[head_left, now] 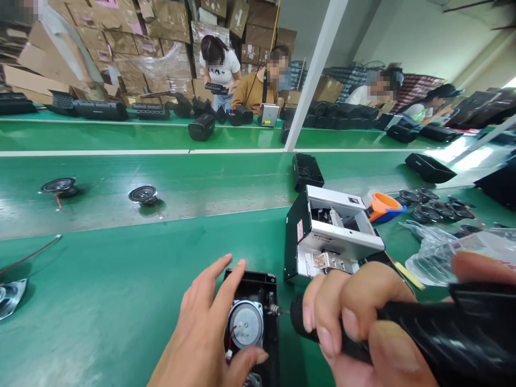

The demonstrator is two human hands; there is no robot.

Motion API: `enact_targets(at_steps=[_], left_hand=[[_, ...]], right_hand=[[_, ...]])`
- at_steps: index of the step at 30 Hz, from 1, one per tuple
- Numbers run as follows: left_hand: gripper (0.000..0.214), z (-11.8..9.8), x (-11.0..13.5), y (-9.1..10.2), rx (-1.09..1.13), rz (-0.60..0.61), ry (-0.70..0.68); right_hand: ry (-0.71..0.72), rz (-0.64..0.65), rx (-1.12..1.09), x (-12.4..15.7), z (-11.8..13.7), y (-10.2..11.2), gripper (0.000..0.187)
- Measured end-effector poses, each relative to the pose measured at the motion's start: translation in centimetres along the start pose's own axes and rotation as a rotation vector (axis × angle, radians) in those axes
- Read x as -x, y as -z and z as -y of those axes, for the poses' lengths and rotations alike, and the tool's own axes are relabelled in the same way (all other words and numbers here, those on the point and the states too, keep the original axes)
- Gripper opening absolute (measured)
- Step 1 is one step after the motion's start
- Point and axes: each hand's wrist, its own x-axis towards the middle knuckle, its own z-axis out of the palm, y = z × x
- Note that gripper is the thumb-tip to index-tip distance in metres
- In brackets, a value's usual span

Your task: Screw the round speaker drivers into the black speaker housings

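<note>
My right hand (pixel 363 317) is wrapped around a black electric screwdriver (pixel 439 322), held nearly level and pointing left. The bit reaches the right side of an open black speaker housing (pixel 273 338); whether it sits on a screw I cannot tell. Inside the housing lies a round speaker driver (pixel 245 324), magnet side up, with a red wire and a white plug. My left hand (pixel 205 322) rests along the left side of the housing, fingers stretched out and thumb apart, near the driver. Part of a second driver shows at the bottom edge, mostly hidden.
A silver-and-black screw feeder (pixel 338 236) stands beyond my right hand. Behind it are an orange-and-blue tape roll (pixel 382 207), several drivers (pixel 437 209) and clear plastic (pixel 439 258). Two drivers sit on the green conveyor (pixel 100 215). Several people work across the line.
</note>
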Motion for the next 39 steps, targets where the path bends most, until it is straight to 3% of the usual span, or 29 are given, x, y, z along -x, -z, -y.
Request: enact_targets(at_steps=[2,4,6,15,17,22,24,28,31,35,39], left_hand=[[0.122,0.1,0.5,-0.4,0.030,0.029,0.060],[0.119,0.4,0.8,-0.8,0.078,0.061,0.079],[0.114,0.6,0.9,-1.1,0.124,0.091,0.093],[0.104,0.6,0.8,-1.1,0.179,0.116,0.140],[0.102,0.5,0.7,-1.0,0.178,0.118,0.136],[0.101,0.5,0.7,-0.7,0.173,0.110,0.136],[0.100,0.4,0.6,-0.6,0.167,0.115,0.126],[0.089,0.3,0.5,-0.6,0.171,0.120,0.100],[0.080,0.8,0.5,-0.7,0.183,0.119,0.103],[0.085,2.2,0.4,-0.4,0.161,0.154,0.020],[0.086,2.6,0.0,0.8,0.222,0.197,-0.023]], right_hand=[[0.055,-0.028,0.006,-0.2,-0.9,-0.7,0.008],[0.097,-0.062,0.000,-0.3,-1.9,-1.2,0.035],[0.083,-0.057,-0.001,-0.2,-2.8,-1.3,0.048],[0.011,0.090,0.075,0.7,-4.9,0.6,0.060],[0.004,0.079,0.071,0.8,-5.3,0.7,0.055],[-0.015,0.070,0.129,1.1,-6.2,0.8,0.014],[-0.016,0.080,0.122,1.1,-6.6,0.8,0.008],[-0.032,0.089,0.061,0.6,-7.0,0.7,0.014],[-0.046,0.107,0.011,0.3,-7.2,0.6,0.033],[-0.060,0.181,-0.022,0.3,-6.9,0.2,0.057],[-0.015,0.251,0.020,-0.1,-6.0,-0.2,0.047]])
